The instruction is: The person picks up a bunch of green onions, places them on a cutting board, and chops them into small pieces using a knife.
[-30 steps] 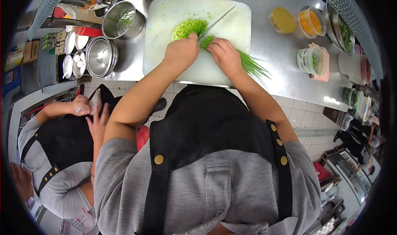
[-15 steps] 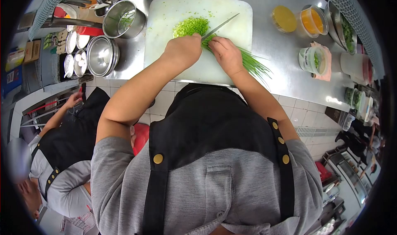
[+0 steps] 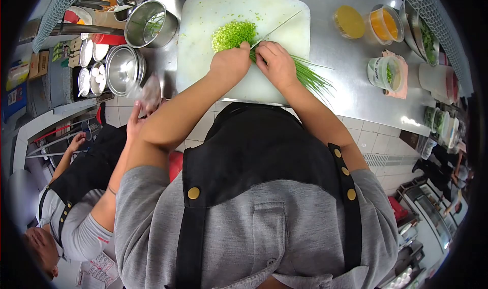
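Observation:
My left hand [image 3: 231,63] is closed around the handle of a kitchen knife [image 3: 280,25], whose blade points away to the upper right and shows almost edge-on. Beside it, my right hand [image 3: 277,65] holds down a bunch of spring onions [image 3: 310,79], with bent fingers close to the blade. The long green stalks trail to the right, past the board's edge. A heap of finely chopped spring onion [image 3: 231,35] lies just beyond my left hand. All this rests on a white cutting board [image 3: 203,14]. My fingers hide the knife's handle and the stalks' cut ends.
Left of the board stand a steel pot [image 3: 170,32] and stacked steel bowls [image 3: 122,68]. A co-worker's hand [image 3: 134,118] holds a blurred item in clear plastic [image 3: 151,92] near my left forearm. On the right are a yellow lid [image 3: 348,22], an orange-filled tub [image 3: 384,25] and a labelled tub [image 3: 378,71].
The knife blade has turned more edge-on, and its tip lies slightly further right. My left hand has shifted slightly nearer me. The co-worker's arm has reached in beside the bowls with the plastic-wrapped item.

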